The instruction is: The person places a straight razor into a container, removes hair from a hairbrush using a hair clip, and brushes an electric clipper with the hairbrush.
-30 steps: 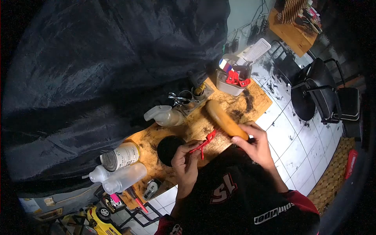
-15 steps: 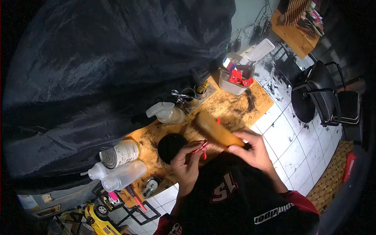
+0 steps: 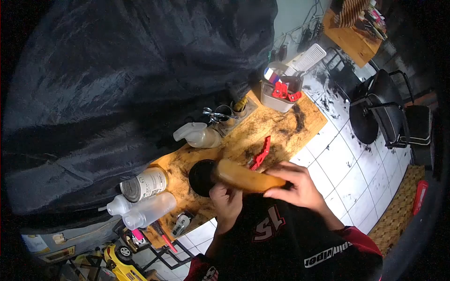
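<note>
My right hand (image 3: 298, 186) is closed round one end of a wooden brush (image 3: 248, 177), whose other end lies over the fingertips of my left hand (image 3: 226, 204). The left fingers are pinched together, and the brush covers what they hold. Just beyond the brush a red clip (image 3: 261, 153) shows over the wooden table (image 3: 281, 126). A round black disc (image 3: 201, 178) sits to the left of the brush, partly behind it. Dark hair clippings are scattered on the tabletop.
A grey container (image 3: 278, 99) holds red clips and a white comb (image 3: 307, 60). Scissors (image 3: 216, 115), a spray bottle (image 3: 198, 136), a labelled can (image 3: 145, 183), clear bottles (image 3: 152, 209) and a clipper (image 3: 181, 224) stand or lie farther left. A black chair (image 3: 391, 107) is at right.
The brush has swung left and down over my left fingertips. The red piece seen in my left hand is now hidden. The red clip beyond the brush is more exposed.
</note>
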`<state>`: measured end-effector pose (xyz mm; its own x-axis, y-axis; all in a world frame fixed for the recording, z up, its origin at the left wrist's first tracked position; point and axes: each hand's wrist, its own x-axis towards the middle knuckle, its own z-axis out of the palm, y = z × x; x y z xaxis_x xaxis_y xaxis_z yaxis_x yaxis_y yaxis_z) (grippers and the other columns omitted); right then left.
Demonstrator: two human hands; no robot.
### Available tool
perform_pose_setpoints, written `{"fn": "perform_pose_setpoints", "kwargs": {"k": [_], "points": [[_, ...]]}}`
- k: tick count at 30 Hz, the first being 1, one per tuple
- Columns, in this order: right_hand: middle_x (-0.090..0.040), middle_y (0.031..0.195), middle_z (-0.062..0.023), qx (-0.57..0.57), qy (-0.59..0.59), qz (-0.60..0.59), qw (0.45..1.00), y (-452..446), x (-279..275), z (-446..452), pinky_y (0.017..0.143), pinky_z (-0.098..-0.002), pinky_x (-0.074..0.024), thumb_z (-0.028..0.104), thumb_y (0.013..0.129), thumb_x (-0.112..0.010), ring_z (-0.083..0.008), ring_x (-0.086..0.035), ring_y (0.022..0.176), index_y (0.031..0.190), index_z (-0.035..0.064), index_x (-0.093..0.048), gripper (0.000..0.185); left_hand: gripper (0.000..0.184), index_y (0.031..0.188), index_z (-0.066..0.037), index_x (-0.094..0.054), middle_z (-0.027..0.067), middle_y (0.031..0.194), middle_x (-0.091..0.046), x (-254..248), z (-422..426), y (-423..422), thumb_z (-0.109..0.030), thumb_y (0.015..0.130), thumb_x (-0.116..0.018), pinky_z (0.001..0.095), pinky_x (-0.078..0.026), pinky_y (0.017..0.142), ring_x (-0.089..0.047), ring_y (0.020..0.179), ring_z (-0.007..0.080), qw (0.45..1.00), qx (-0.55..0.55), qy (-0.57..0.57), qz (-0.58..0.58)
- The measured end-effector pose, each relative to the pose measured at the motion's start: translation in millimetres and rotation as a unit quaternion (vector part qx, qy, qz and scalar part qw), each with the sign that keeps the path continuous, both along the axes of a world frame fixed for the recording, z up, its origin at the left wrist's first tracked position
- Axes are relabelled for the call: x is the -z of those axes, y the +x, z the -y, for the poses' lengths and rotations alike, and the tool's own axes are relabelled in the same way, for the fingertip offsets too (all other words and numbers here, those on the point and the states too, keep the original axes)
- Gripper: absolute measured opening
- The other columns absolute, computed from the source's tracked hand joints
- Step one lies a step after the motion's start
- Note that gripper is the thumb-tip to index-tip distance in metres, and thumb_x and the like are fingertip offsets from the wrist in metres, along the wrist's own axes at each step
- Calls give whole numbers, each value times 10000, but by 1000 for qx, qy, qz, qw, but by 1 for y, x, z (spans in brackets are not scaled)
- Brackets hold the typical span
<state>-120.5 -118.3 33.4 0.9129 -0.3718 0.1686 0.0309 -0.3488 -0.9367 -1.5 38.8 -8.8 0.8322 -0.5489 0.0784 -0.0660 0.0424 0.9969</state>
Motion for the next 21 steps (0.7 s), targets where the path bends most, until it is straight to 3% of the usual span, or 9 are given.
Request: {"fn": "perform_pose_setpoints", "kwargs": {"k": [6,9,13,15,17,19,21], "points": [[-599,827,-137,199,-79,-66,975,-6,11,18,668,-320,-462,185,762,-744,-227,-582,738,1013,-55,-626,366,102,968,58,-590,152,1050,-632,-2,-7,5,42,869,-577,257,-487,810,-600,936,149,995,21,-33,-96],[-601,839,-138,245,-50,-76,965,-5,6,22,684,-307,-462,168,768,-734,-224,-583,750,1013,-68,-623,358,104,975,53,-591,144,1032,-637,-7,-1,5,16,877,-584,250,-486,779,-599,901,133,995,20,-25,-98],[-597,848,-139,81,-37,-4,996,0,-6,13,694,-306,-465,191,723,-781,-243,-587,772,1012,-59,-626,412,132,1006,33,-597,96,970,-645,-10,4,3,-20,886,-595,237,-478,742,-596,848,109,996,47,52,-54],[-601,860,-136,10,-31,4,999,1,-7,4,692,-311,-472,208,710,-796,-251,-591,775,1005,-57,-627,431,139,1021,21,-597,58,920,-639,-1,3,0,-19,888,-589,225,-471,730,-588,817,91,998,36,-4,-50],[-605,874,-140,3,-36,23,999,3,-8,1,689,-317,-478,216,707,-800,-257,-595,779,1002,-51,-631,432,165,1018,44,-588,74,931,-639,4,-2,0,-61,891,-591,254,-458,774,-583,842,120,998,43,15,45],[-606,884,-149,58,-62,-11,996,0,0,6,698,-330,-480,218,725,-785,-257,-596,783,1003,-50,-632,416,128,991,31,-567,101,937,-634,-16,-2,2,-53,894,-574,251,-458,788,-593,857,133,994,58,52,-80],[-609,879,-158,127,-67,-67,987,-5,5,14,713,-340,-478,219,756,-750,-262,-598,787,1006,-65,-625,399,133,992,33,-546,129,982,-625,-12,-3,3,-55,896,-574,283,-475,812,-602,881,159,997,34,5,-73]]}}
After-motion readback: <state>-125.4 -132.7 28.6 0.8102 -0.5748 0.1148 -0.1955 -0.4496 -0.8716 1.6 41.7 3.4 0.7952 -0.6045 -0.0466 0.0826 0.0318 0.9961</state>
